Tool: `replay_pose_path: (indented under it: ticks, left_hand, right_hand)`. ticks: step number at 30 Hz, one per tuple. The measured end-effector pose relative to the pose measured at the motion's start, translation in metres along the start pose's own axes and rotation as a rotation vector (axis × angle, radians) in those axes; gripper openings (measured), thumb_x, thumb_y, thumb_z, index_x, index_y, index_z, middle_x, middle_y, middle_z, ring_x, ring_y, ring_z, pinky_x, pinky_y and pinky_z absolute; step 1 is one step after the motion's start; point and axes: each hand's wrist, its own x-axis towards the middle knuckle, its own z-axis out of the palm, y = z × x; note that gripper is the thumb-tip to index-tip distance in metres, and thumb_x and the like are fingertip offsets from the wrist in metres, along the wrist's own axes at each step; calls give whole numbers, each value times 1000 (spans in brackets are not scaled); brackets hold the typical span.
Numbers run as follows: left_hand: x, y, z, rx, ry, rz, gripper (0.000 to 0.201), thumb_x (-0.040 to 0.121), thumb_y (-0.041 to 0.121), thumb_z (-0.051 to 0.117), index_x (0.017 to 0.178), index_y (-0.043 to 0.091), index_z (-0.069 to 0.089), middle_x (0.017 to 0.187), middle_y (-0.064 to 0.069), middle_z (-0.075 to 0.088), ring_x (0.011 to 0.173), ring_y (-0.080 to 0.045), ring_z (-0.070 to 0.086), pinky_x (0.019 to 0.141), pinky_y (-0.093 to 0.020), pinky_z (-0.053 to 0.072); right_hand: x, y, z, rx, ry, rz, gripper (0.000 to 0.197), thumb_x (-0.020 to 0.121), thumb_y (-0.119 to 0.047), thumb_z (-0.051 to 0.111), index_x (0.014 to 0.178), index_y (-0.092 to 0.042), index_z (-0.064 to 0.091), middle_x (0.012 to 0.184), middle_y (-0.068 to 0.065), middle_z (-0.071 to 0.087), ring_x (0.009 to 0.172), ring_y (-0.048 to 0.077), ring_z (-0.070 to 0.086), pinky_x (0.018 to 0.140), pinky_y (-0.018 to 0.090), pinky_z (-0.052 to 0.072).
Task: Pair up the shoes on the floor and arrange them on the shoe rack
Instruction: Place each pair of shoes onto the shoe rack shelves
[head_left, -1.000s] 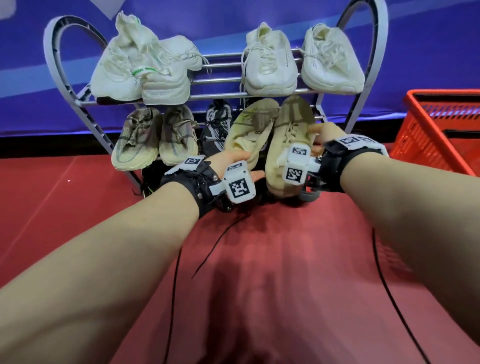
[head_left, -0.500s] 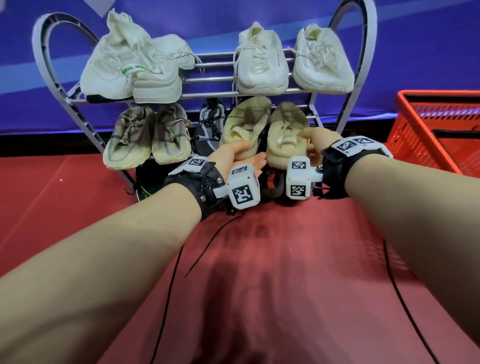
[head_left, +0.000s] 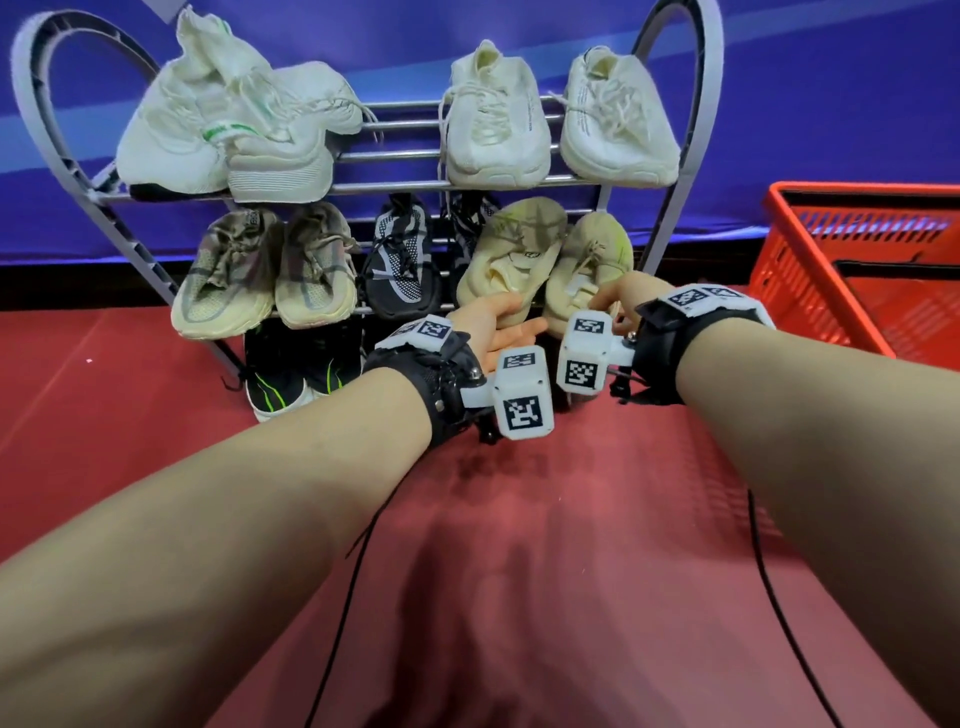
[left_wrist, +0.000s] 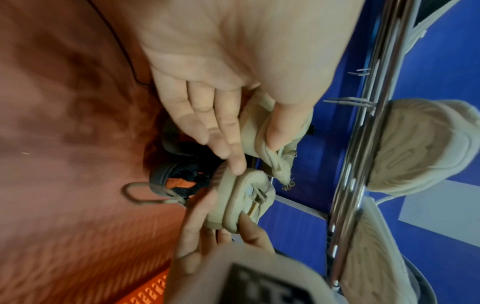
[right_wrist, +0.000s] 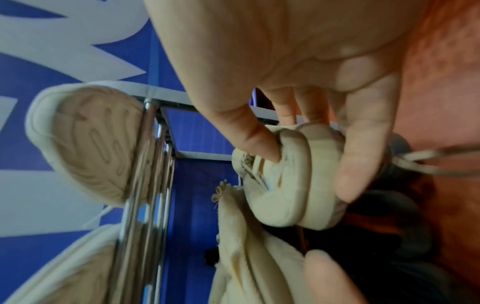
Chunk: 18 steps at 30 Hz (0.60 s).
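Two pale yellow shoes lie at the right end of the grey shoe rack's (head_left: 687, 104) middle shelf. My left hand (head_left: 498, 325) pinches the heel of the left yellow shoe (head_left: 514, 244), thumb on its collar (left_wrist: 280, 127) and straight fingers underneath. That shoe leans on its side towards its mate. My right hand (head_left: 618, 299) grips the heel of the right yellow shoe (head_left: 587, 260), thumb inside the collar and fingers round the sole (right_wrist: 293, 185). In the left wrist view my index fingertip touches the right shoe's heel (left_wrist: 233, 205).
Two white pairs fill the top shelf (head_left: 493, 119). A tan pair (head_left: 260, 270) and black-and-white shoes (head_left: 400, 260) share the middle shelf. Black shoes with green stripes (head_left: 291, 374) stand below. A red basket (head_left: 857, 260) stands at the right. Thin cables (head_left: 343, 597) cross the red floor.
Both hands have pushed the two yellow shoes further back onto the middle shelf. The right shoe, which stuck out over the front edge, now sits deeper in.
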Motion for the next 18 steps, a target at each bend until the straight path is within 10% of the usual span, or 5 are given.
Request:
replay_pose_path:
  ticks: [4, 8, 12, 18]
  left_hand:
    - [8, 5, 10, -10, -66, 14, 20, 89, 26, 66, 101, 11, 59, 97, -11, 74, 112, -27, 63, 107, -39, 43]
    - [17, 6, 19, -7, -61, 9, 22, 91, 30, 64, 105, 14, 59, 86, -7, 74, 64, -15, 58, 76, -28, 52]
    - [21, 8, 26, -68, -42, 1, 19, 97, 31, 55, 107, 14, 54, 84, -6, 68, 45, -15, 56, 41, -24, 48]
    - [29, 11, 32, 140, 52, 101, 20, 98, 35, 54, 100, 15, 57, 58, -1, 66, 42, -9, 57, 53, -25, 49]
  right_hand:
    - [6, 1, -5, 1, 1, 20, 23, 95, -1, 43, 73, -9, 45, 86, 13, 58, 50, 11, 52, 47, 23, 45]
    - [9, 1, -3, 52, 69, 61, 22, 96, 2, 43, 76, -6, 45, 92, 13, 47, 86, 26, 57, 83, 33, 45]
    - [19, 7, -1, 100, 73, 56, 19, 81, 0, 57, 97, 3, 47, 102, 19, 59, 79, 33, 65, 79, 44, 54]
    - [74, 30, -10, 132, 50, 64, 62, 44, -5, 62, 106, 0, 58, 114, 21, 63, 95, 38, 68, 86, 59, 53]
